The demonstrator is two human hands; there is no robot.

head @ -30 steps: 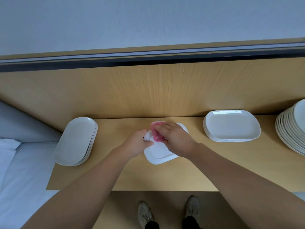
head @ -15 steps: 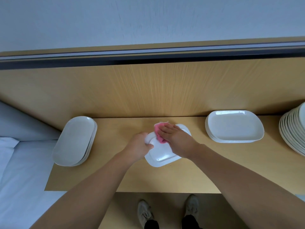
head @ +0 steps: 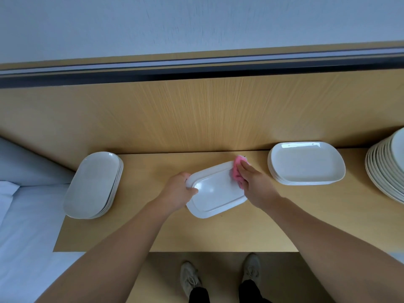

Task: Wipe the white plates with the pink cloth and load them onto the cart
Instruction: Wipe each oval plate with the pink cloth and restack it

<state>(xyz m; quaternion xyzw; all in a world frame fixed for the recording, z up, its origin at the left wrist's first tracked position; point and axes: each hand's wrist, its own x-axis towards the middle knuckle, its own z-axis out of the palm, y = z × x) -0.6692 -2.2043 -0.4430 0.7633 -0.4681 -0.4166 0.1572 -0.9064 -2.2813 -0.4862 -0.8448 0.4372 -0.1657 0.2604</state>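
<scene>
A white rectangular plate (head: pixel 216 192) lies on the wooden table (head: pixel 218 232) in front of me. My left hand (head: pixel 178 192) grips its left rim, thumb on top. My right hand (head: pixel 254 184) presses the pink cloth (head: pixel 237 171) flat against the plate's right end with straight fingers. Most of the cloth is hidden under that hand.
A stack of white oval plates (head: pixel 94 185) stands at the table's left end, over a white bed (head: pixel 21 226). A stack of rectangular plates (head: pixel 306 164) sits to the right, and a tall stack of round plates (head: pixel 387 169) at the far right. A wooden wall panel (head: pixel 196 114) backs the table.
My right hand has slid the pink cloth from the plate's left part to its right end. More of the plate's surface now shows. My left hand still holds the left rim.
</scene>
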